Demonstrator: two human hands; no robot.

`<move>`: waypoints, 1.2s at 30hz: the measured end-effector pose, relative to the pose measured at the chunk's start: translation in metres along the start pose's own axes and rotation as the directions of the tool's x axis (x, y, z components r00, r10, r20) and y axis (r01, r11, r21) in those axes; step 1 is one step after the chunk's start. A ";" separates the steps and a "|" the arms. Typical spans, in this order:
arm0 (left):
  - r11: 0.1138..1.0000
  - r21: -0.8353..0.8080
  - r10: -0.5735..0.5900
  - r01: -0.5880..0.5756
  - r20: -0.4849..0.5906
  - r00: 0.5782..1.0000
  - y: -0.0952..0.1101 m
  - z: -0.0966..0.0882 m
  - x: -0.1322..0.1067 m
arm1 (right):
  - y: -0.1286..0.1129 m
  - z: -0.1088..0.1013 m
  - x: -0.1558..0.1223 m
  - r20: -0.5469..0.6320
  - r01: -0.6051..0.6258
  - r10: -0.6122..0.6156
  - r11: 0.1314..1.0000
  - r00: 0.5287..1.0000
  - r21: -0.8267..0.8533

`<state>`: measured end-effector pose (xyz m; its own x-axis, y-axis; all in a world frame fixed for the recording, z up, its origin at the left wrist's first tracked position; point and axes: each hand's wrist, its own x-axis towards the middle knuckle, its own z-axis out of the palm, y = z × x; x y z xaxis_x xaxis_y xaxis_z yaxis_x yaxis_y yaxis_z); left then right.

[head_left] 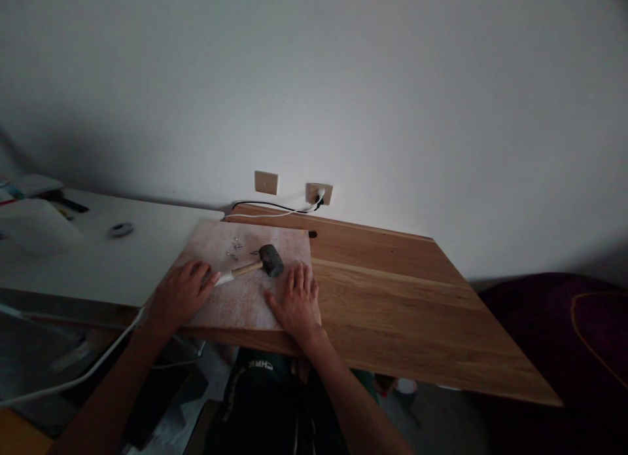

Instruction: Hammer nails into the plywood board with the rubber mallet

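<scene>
Probably head-heavy and rigid: rubber mallet [265, 261], best gripped near pale handle end. Left hand [180, 292] open, fingertips beside handle; right hand [296, 302] flat, open, on wooden board [240, 306].

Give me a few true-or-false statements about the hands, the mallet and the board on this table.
1. The right hand lies flat on the wooden board. True.
2. The left hand holds the mallet up in the air. False: the mallet lies on the board, with the hand at its handle end.
3. Small metal fasteners lie beside the mallet's head. True.
4. The wall socket has nothing plugged in. False: a white plug sits in it.
</scene>
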<state>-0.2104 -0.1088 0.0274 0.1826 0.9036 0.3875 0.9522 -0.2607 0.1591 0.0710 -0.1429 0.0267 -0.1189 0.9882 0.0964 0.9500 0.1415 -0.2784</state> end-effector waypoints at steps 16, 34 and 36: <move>0.987 0.008 -0.161 0.161 0.022 0.987 -0.025 0.005 -0.008 | 0.002 0.002 -0.001 -0.017 -0.005 0.005 1.000 1.000 -0.002; 0.989 -0.106 -0.100 0.099 -0.009 0.995 0.024 0.014 -0.014 | 0.056 -0.014 -0.026 -0.033 -0.011 0.011 1.000 0.999 -0.001; 0.987 -0.136 -0.087 0.084 -0.015 0.996 0.043 0.020 -0.015 | 0.073 -0.016 -0.034 -0.053 -0.021 0.020 1.000 0.998 -0.023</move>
<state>-0.1675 -0.1268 0.0104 0.0955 0.9176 0.3858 0.9221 -0.2275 0.3130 0.1491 -0.1675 0.0184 -0.0842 0.9864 0.1414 0.9586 0.1190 -0.2586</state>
